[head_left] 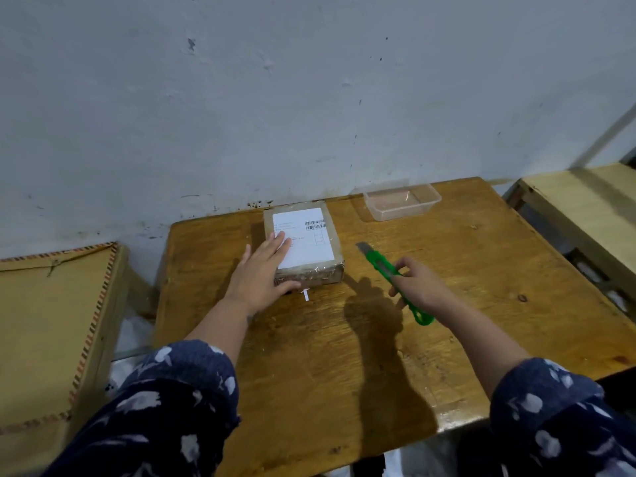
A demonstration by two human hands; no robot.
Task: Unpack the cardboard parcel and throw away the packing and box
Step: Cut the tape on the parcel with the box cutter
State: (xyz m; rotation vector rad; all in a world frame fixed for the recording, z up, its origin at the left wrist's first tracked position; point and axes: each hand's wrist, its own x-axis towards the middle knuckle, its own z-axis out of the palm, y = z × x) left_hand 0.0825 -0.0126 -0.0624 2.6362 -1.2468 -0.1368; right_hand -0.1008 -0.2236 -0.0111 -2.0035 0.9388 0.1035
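At the far left, well left of the parcel, stands a wooden box point(51, 325) with a striped edge, cut off by the frame's left and bottom borders, so its full shape is unclear. Between it and the worktop point(344, 356) something pale lies low on the floor, too dim to identify. The left hand point(263, 270), coming out of a dark flower-print sleeve point(161, 407), lies flat with fingers spread on the parcel's near-left corner, thumb curled down over the front edge; it hides that corner and part of the label. The parcel point(306, 242), a small cardboard box wrapped in shiny clear tape, sits closed on the worktop near the back wall. Its white label point(304, 241) carries barcodes, but the print is too small to read. A little white scrap point(305, 295) lies on the worktop just in front of the parcel. Right of the parcel, apart from it, the right hand point(418, 287) pinches a green utility knife point(395, 280) between thumb and fingers, blade extended and pointing toward the parcel; the fingers cover the middle of the handle. Behind the knife, right of the parcel near the wall, rests a clear plastic tub point(402, 201), open and seemingly empty. Farther right a second wooden surface point(585, 208) is cut off by the frame
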